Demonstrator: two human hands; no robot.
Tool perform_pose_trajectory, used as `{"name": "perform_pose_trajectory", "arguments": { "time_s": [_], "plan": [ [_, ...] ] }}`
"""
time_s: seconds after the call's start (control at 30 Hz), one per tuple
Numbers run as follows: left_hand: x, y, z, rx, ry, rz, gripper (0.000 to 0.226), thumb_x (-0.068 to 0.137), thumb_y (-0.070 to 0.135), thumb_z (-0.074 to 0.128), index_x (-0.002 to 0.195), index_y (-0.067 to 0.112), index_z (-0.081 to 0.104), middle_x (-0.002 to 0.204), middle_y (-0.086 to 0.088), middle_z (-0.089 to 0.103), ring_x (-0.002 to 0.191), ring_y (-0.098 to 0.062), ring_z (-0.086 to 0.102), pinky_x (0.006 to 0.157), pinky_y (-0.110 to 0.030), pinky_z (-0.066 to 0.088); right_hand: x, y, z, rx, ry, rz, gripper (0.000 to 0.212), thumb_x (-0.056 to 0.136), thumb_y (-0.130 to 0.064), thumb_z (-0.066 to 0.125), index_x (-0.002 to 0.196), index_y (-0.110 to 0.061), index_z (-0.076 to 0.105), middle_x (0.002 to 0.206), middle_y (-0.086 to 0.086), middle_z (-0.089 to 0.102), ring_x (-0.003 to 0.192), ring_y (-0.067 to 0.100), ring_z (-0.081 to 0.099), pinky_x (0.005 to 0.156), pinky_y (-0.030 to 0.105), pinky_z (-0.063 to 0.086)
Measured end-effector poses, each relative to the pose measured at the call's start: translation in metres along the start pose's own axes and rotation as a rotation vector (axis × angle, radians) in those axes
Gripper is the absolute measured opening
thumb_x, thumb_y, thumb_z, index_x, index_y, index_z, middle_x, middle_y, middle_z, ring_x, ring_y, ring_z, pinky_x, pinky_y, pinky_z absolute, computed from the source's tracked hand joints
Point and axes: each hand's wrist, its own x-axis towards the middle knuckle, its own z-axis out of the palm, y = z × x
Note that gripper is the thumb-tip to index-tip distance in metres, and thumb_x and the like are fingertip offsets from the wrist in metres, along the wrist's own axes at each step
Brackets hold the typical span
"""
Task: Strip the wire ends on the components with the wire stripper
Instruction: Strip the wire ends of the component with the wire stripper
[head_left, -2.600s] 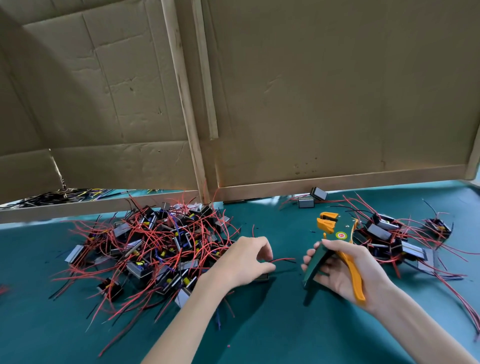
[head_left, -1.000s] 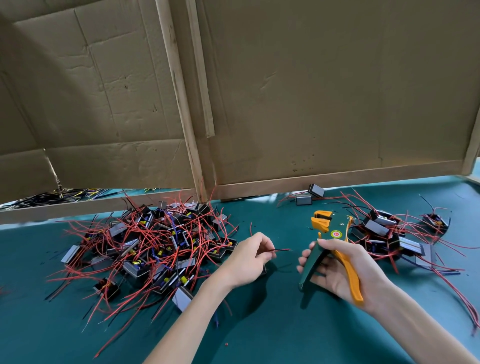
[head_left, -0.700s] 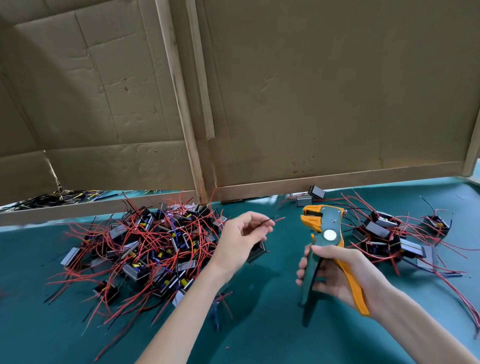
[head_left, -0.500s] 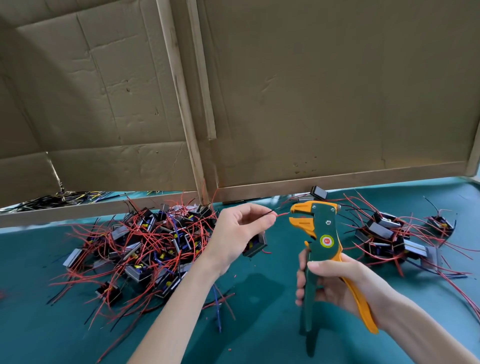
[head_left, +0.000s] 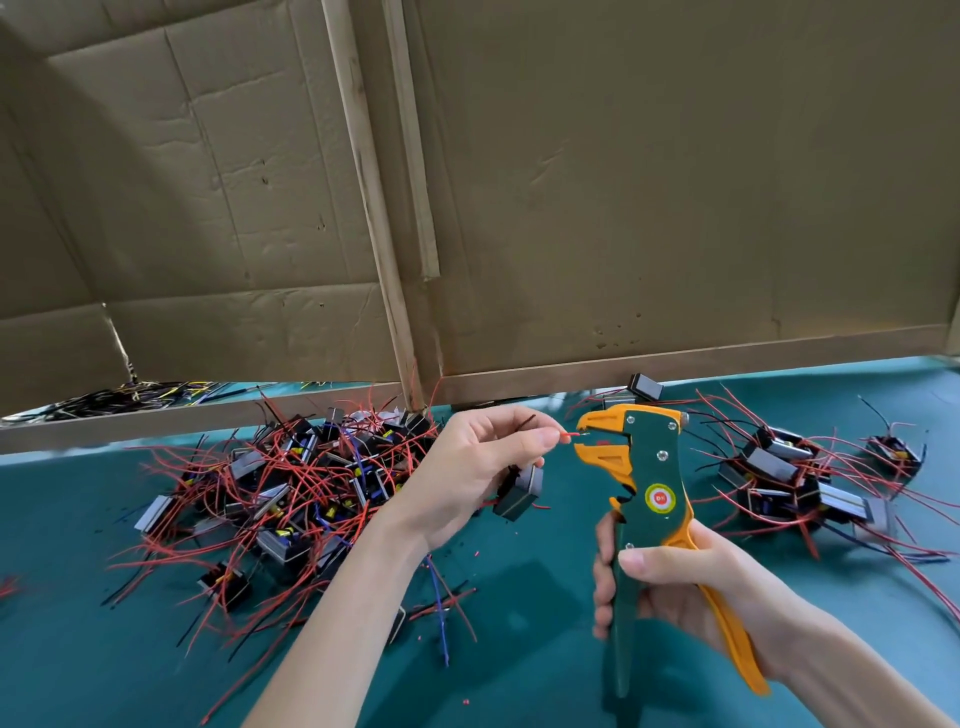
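At centre frame, a red wire (head_left: 570, 433) is pinched by the left hand (head_left: 472, 467) at the open mouth of the wire stripper (head_left: 644, 499), whose handles are gripped by the right hand (head_left: 675, 587).

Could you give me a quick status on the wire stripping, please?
Right hand grips wire stripper upright. Left hand pinches red wire, tip at its mouth. Nothing between them.

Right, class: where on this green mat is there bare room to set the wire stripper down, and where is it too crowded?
Bare mat lies near-left, in front of the left pile of components, and between the left forearm and the right hand, save a few stray wires. Crowded: the left pile and the right pile.
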Motion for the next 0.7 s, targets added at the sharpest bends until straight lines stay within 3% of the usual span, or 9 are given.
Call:
{"name": "perform_pose_trajectory", "arguments": {
  "time_s": [0.1,0.33,0.5,0.7],
  "plan": [
    [0.0003,-0.0032,0.0010,0.111,0.003,-0.013,0.011,0.089,0.016,0.066,0.079,0.017,0.071,0.065,0.010,0.055,0.063,-0.005,0.046,0.060,-0.010,0.037,-0.0009,0.0014,-0.0007,-0.007,-0.015,-0.020,0.025,0.079,-0.015,0.079,0.095,-0.003,0.063,0.083,0.025,0.061,0.077,0.038,0.063,0.077,0.053,0.051],
    [-0.0002,-0.0010,0.0006,0.140,0.004,-0.022,0.014,0.090,0.016,0.064,0.077,0.018,0.069,0.061,0.014,0.056,0.054,0.000,0.046,0.051,-0.005,0.035,-0.0027,0.0018,-0.0034,-0.073,-0.016,-0.026,0.024,0.082,-0.016,0.077,0.095,-0.002,0.063,0.084,0.025,0.063,0.079,0.039,0.063,0.078,0.052,0.051],
    [-0.0002,0.0004,0.0010,0.128,-0.001,-0.016,0.010,0.075,0.032,0.069,0.074,0.022,0.070,0.067,0.011,0.058,0.065,-0.006,0.049,0.067,-0.016,0.041,-0.0037,0.0019,-0.0036,-0.091,-0.009,-0.027,0.025,0.081,-0.017,0.078,0.095,-0.003,0.063,0.084,0.025,0.063,0.078,0.040,0.064,0.078,0.052,0.051],
    [-0.0001,-0.0039,-0.0005,0.098,-0.033,-0.013,0.013,0.072,0.027,0.070,0.078,0.016,0.067,0.069,0.010,0.062,0.067,-0.006,0.052,0.066,-0.014,0.043,-0.0059,-0.0002,-0.0006,-0.105,0.013,-0.020,0.028,0.078,-0.017,0.081,0.095,-0.002,0.064,0.084,0.027,0.062,0.078,0.042,0.063,0.077,0.051,0.052]
  ]
}}
